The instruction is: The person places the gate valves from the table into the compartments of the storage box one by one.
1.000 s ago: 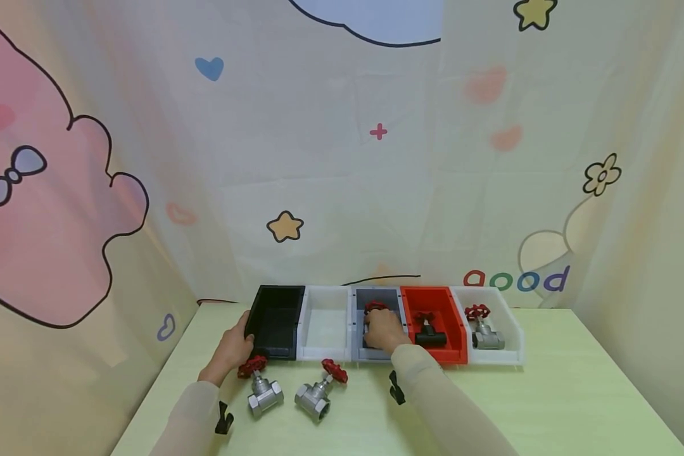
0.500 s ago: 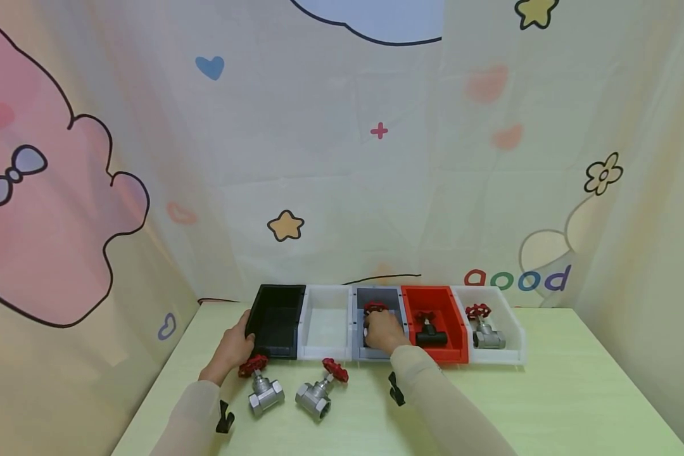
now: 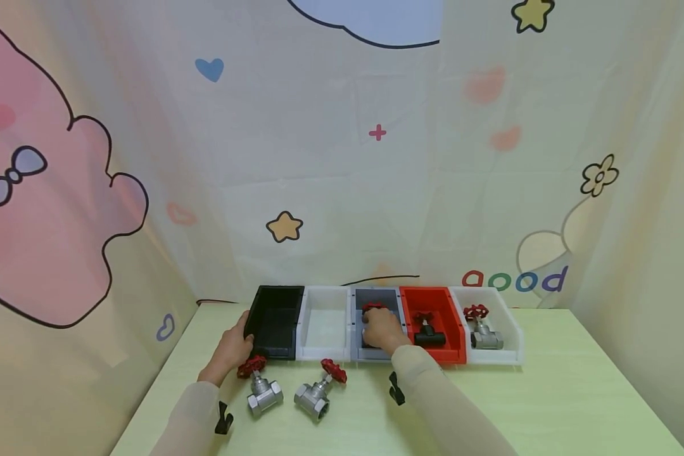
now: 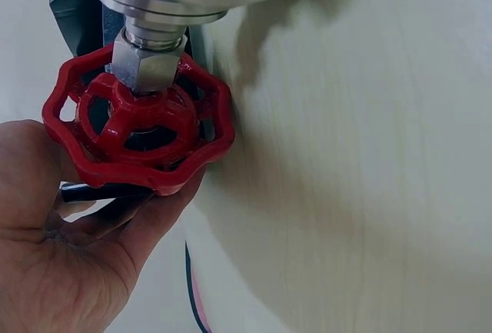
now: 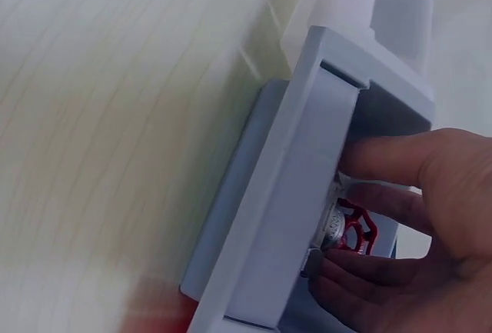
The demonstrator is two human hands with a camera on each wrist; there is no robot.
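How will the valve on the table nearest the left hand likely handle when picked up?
The valve will probably feel heavy for its size, since it looks like metal. Its smooth, shiny surface could be slippery. The red wheel sticks out to one side, so it may swing if gripped off-centre.

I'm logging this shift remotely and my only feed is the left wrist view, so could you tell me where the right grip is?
Observer: The right grip is on a red-wheeled valve inside the gray bin.
Operator: Okay, and that silver valve I see, is it alone out front?
Observer: No, a second silver valve lies to its right.
Operator: Any valve that isn't silver?
Observer: Yes, a black valve sits in the red bin.
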